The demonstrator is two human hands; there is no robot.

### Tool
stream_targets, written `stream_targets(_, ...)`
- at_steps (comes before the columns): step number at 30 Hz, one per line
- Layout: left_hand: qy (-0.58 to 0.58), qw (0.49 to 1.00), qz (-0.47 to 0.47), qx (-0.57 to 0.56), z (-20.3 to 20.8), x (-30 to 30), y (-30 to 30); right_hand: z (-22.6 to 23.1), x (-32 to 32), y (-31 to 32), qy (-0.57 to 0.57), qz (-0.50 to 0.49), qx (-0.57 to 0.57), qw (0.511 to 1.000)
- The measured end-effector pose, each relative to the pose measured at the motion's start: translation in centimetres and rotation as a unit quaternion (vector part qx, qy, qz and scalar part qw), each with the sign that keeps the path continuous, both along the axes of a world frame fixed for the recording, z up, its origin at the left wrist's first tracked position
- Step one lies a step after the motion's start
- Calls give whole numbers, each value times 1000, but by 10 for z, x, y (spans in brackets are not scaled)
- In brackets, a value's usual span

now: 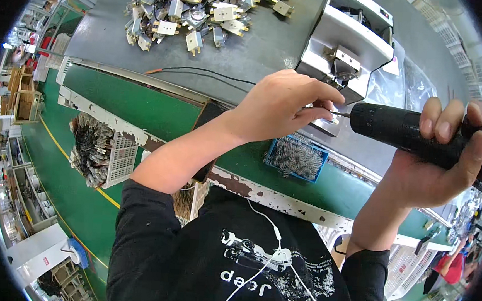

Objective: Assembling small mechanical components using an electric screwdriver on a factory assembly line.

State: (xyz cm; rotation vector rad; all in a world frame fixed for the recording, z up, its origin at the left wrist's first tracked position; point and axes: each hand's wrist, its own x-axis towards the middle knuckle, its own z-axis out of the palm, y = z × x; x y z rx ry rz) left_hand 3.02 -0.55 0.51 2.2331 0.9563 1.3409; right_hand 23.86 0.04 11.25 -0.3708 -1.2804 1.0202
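My right hand [438,164] is wrapped round a black electric screwdriver [388,126], which lies nearly level with its thin bit pointing left. At the bit's tip, the thumb and fingers of my left hand [286,100] are pinched together. Whatever small thing they hold is hidden by the fingers. Just beyond both hands stands a white and silver bench machine [367,28]. A metal part with a pale plate [346,61] sits at its front. Below my left hand, a blue bin [322,166] holds many small silvery metal pieces, too small to name surely.
A heap of small metal-cased parts [197,13] covers the far left of the grey bench [109,35]. A black cable [207,71] with an orange end lies nearer. Clear plastic bags [405,78] lie right of the machine. A white crate [122,159] stands lower left. Another person [452,269] is far right.
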Motion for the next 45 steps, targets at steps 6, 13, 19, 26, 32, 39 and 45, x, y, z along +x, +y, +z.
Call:
stream_targets(6,-2,1000,0,-2,0,-1,-1,1,4,-2,9,19,-10,1000)
stream_targets(13,-8,1000,-2,-1,0,0,-1,0,-1,-1,-23,13,18,1000)
stream_targets(19,24,999,-25,-16,-3,-2,1,-5,0,5,-30,83,21,996)
stream_targets(26,84,993,-67,-47,-3,14,17,-14,-12,9,-105,-130,48,985)
stream_targets(32,158,981,-69,-86,-11,18,17,-32,-11,25,-149,-149,43,977)
stream_targets(39,182,977,-63,-94,-19,23,18,-39,-9,29,-163,-137,40,976)
stream_targets(45,170,975,-74,-123,-21,22,18,-46,-18,29,-142,-133,9,981)
